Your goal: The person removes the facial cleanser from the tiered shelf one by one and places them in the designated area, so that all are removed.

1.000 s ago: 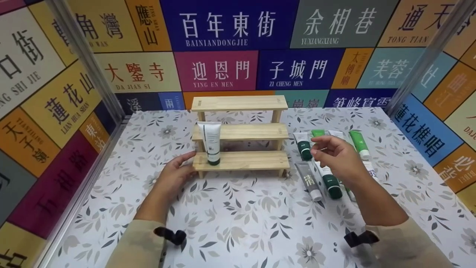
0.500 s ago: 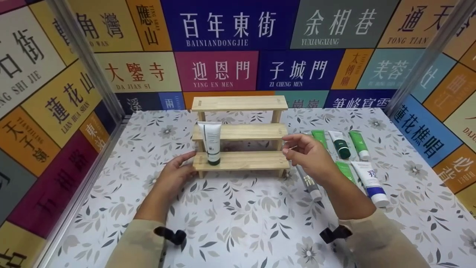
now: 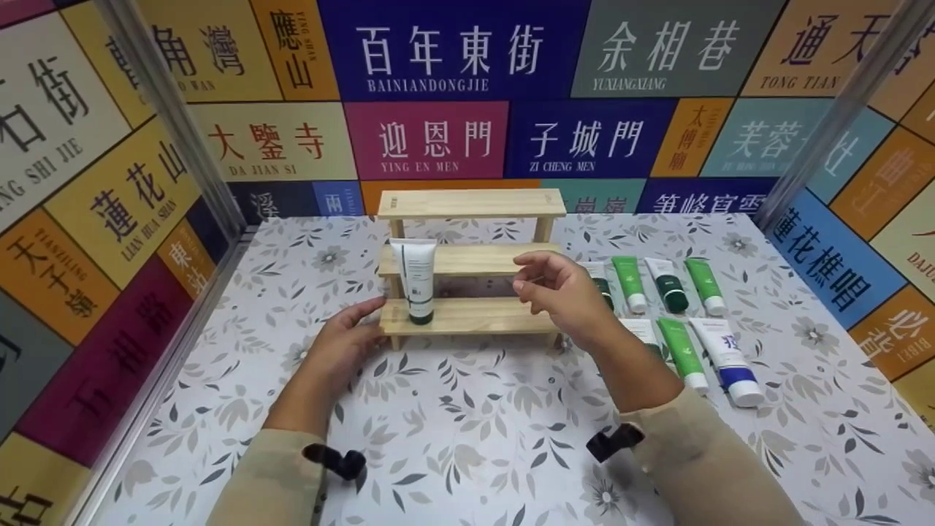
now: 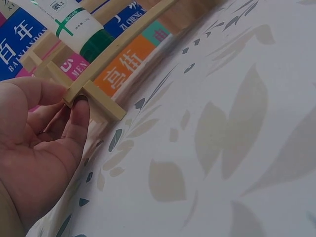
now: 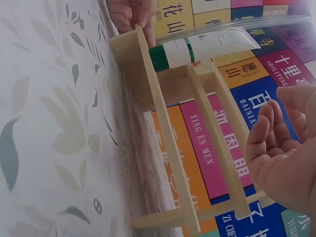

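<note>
A three-tier wooden display rack [image 3: 475,315] stands on the table. On the left part of its lowest step a white tube with a dark green cap [image 3: 416,281] is upright, cap down. My left hand [image 3: 337,352] pinches the left end of that step between thumb and fingers, seen close up in the left wrist view, where the rack's board [image 4: 118,54] crosses the top. Loosely curled and holding nothing, my right hand [image 3: 566,298] hovers before the right side of the rack. In the right wrist view the right hand [image 5: 289,148] appears apart from the boards.
Several tubes lie in rows on the right of the table, among them a green tube [image 3: 630,283], a white tube with a blue cap [image 3: 728,359] and a white and dark green tube [image 3: 668,285]. Some are partly hidden by my right forearm. Lettered panels [image 3: 431,139] wall the back and sides.
My right hand has travelled left from above the tubes to the front of the rack, with nothing in it. The left hand, the rack and the standing tube stay in place.
</note>
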Available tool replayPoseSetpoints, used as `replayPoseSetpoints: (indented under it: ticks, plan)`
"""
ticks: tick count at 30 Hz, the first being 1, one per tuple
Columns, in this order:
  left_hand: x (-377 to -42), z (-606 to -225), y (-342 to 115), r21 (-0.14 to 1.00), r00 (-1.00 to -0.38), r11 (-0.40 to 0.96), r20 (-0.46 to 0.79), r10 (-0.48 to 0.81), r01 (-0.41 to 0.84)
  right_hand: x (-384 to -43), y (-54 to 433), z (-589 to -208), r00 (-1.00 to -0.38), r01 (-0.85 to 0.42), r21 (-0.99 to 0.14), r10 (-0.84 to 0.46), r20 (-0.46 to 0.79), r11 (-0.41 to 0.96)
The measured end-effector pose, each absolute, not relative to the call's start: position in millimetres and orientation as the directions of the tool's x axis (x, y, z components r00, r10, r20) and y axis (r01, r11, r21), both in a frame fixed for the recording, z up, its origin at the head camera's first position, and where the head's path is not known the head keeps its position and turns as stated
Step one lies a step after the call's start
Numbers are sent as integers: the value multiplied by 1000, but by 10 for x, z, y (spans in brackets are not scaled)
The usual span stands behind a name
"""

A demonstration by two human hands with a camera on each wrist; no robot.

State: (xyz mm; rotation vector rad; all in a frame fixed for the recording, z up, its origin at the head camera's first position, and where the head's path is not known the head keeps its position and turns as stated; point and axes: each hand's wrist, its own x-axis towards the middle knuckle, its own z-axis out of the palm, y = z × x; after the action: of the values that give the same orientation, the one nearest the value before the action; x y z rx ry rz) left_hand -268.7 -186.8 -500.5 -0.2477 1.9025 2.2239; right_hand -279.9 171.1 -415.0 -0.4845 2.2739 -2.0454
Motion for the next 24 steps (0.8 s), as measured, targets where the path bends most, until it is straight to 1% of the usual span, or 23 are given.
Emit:
replayPoseSetpoints:
  ticks: [8,16,20,24]
  plan:
    - [-2695,-4984,-1860,947,-962,-172,-267,53,-272,-2852,1448,-4137,-945,-201,-979,-266,189,19]
    - [-2693,-4996,-1863,944,-964,-198,-258,62,-265,-2879,1153,-4099,-944,-179,-983,-275,181,-33]
    - [-2691,-4998,-1862,943,-968,-217,-243,66,-252,-2930,1019,-4105,-945,-169,-984,-276,178,-54]
    - [-2681,-4981,-1867,940,-965,-215,-256,64,-264,-2990,902,-4133,-948,-153,-986,-274,165,-63]
